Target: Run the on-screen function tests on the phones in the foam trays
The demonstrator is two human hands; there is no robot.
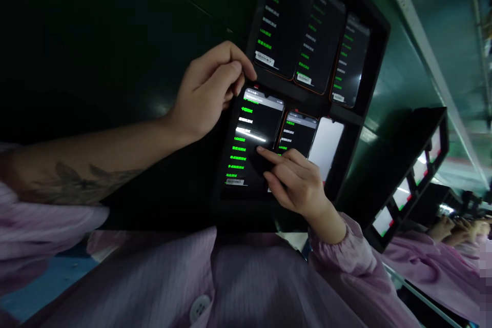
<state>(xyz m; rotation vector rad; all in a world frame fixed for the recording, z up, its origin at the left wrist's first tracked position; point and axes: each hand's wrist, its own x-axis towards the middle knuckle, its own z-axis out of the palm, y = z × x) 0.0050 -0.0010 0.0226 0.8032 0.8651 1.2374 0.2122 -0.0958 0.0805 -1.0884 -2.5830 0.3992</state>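
Central phone: the central phone (pixel 251 159) lies face up in the nearer row of a black tray (pixel 348 113), at the middle of the view; its lit screen carries a column of green and white text lines, with a paper label at its 7 o'clock end.
Right hand: the right hand (pixel 295 179) enters from 4 o'clock, index finger extended to the central phone's screen, thumb apart, gripping nothing; whether the fingertip presses or hovers cannot be told.
Left hand: the left hand (pixel 209 95) lies at 10 o'clock of the central phone, fingers bent beside the thumb, index fingertip near the phone's 12 o'clock edge; its palm side is hidden, so whether it holds anything cannot be told.
Nearer row: at 3 o'clock, a neighbouring phone (pixel 300 133) with a similar list, partly covered by the right hand; beyond it, a white-screen phone (pixel 327 143).
Farther row: at 1 o'clock, three labelled phones (pixel 286 20) showing similar lists.
Surface: the dark green surface (pixel 115 61) extends toward 10 o'clock.
Second tray: at 3 o'clock, a slanted second tray (pixel 400 164) with several pale screens.
Co-worker: at 4 o'clock, a pink sleeve (pixel 434 277) and blurred hands.
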